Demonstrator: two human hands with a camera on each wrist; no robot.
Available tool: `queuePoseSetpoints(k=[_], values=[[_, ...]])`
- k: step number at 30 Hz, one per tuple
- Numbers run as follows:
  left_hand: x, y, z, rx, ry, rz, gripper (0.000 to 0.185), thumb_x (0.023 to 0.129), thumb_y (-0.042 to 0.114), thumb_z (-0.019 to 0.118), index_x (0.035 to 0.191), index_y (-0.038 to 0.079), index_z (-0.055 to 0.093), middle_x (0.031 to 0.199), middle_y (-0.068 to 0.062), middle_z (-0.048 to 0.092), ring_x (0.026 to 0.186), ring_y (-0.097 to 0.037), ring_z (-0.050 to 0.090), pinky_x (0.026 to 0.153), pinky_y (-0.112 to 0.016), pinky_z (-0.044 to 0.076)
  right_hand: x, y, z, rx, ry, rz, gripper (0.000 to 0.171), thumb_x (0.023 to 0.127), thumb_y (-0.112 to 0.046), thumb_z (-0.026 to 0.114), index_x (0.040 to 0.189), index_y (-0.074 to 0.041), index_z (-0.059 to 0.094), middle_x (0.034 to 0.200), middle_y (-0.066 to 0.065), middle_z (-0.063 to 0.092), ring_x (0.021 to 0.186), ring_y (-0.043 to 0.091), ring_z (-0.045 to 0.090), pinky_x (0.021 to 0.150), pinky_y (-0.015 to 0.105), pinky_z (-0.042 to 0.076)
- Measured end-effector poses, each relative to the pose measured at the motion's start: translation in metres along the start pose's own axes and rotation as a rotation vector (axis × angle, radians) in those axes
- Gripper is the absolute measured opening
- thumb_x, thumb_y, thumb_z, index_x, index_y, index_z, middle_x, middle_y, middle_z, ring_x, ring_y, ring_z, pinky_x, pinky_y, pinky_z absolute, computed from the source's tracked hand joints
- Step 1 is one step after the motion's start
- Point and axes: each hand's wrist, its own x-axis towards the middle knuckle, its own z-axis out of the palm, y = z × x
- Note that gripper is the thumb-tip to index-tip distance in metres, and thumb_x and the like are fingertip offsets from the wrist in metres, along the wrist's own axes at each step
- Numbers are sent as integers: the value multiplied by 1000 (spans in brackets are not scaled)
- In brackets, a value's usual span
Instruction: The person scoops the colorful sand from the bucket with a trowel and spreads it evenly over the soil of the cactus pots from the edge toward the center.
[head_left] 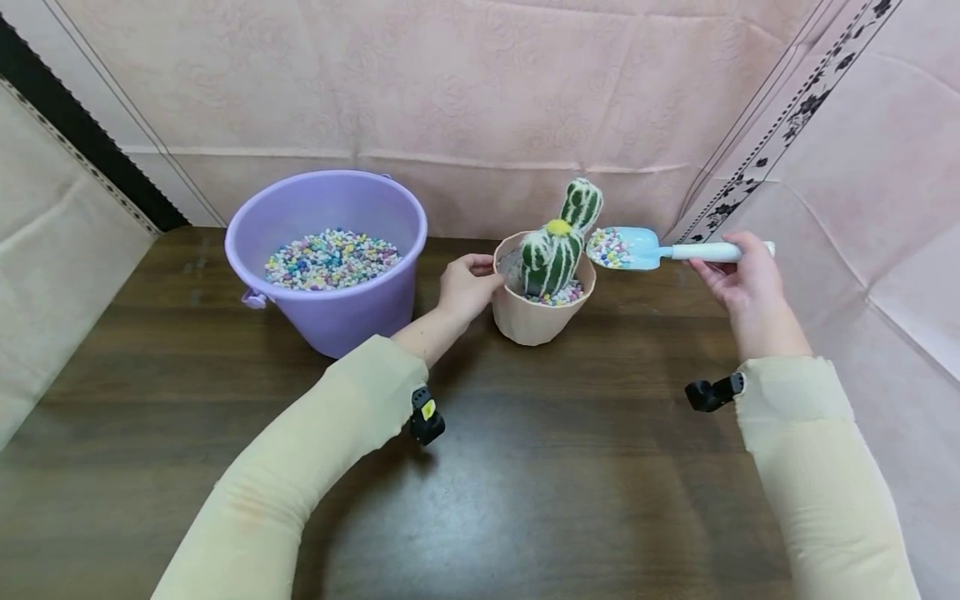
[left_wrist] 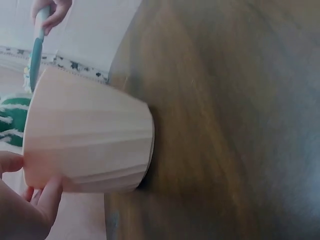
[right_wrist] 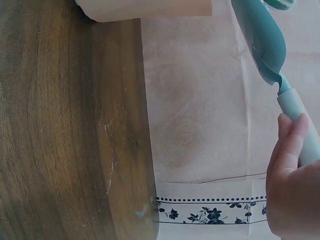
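Note:
My left hand (head_left: 468,289) pinches the left rim of a pale beige plant pot (head_left: 534,323), thumb and fingers on either side of its wall in the left wrist view. Inside the pot stands a green knitted cactus (head_left: 553,260) with white ridges and a yellow flower, pastel pebbles (head_left: 561,295) around its base. My right hand (head_left: 750,279) grips the pale handle of a light blue hand trowel (head_left: 643,248). Its scoop carries a heap of multicoloured pebbles (head_left: 609,248), held level with the pot's right rim and overlapping it in the head view.
To the left, a purple bucket (head_left: 352,321) holds many pastel pebbles (head_left: 333,260). Everything stands on a dark wooden table (head_left: 480,500). Pale cloth (head_left: 465,92) hangs behind the table, with more cloth on both sides.

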Motion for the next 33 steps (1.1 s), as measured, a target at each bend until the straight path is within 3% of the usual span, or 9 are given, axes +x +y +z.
queuePoseSetpoints(k=[7,17,24,29,33], values=[[12,-1,-4,-16,44,-13,28,85,4,60,112,-1,65,106,-18,68,64,-8,56,78,-36,59,-4,8,8,-96,5,-75,16,88,-3,60,92,-9,46,87,12,51,67,29,63,62,39,60],[12,-1,-6,-18,23,-46,27,88,9,61,114,2,65,109,-16,67,70,-13,60,80,-39,58,-10,14,17,-285,-8,-210,24,86,-6,63,99,-10,44,93,9,46,69,23,62,62,33,61],[12,0,-6,6,12,-55,28,89,10,61,116,4,64,111,-14,67,82,-18,64,76,-34,59,-14,17,27,-343,-26,-277,18,86,-5,62,93,-6,46,90,9,47,65,22,63,58,34,60],[12,0,-6,3,11,-55,27,89,10,61,115,4,64,111,-15,67,82,-18,64,75,-33,60,-17,18,35,-407,-5,-317,19,86,-7,62,95,-8,45,93,9,46,67,20,62,59,33,60],[12,0,-6,2,13,-55,27,89,10,60,115,4,64,110,-15,67,81,-18,64,75,-33,60,-19,19,39,-438,-3,-346,17,87,-6,60,94,-7,44,86,8,49,63,19,63,57,31,60]])
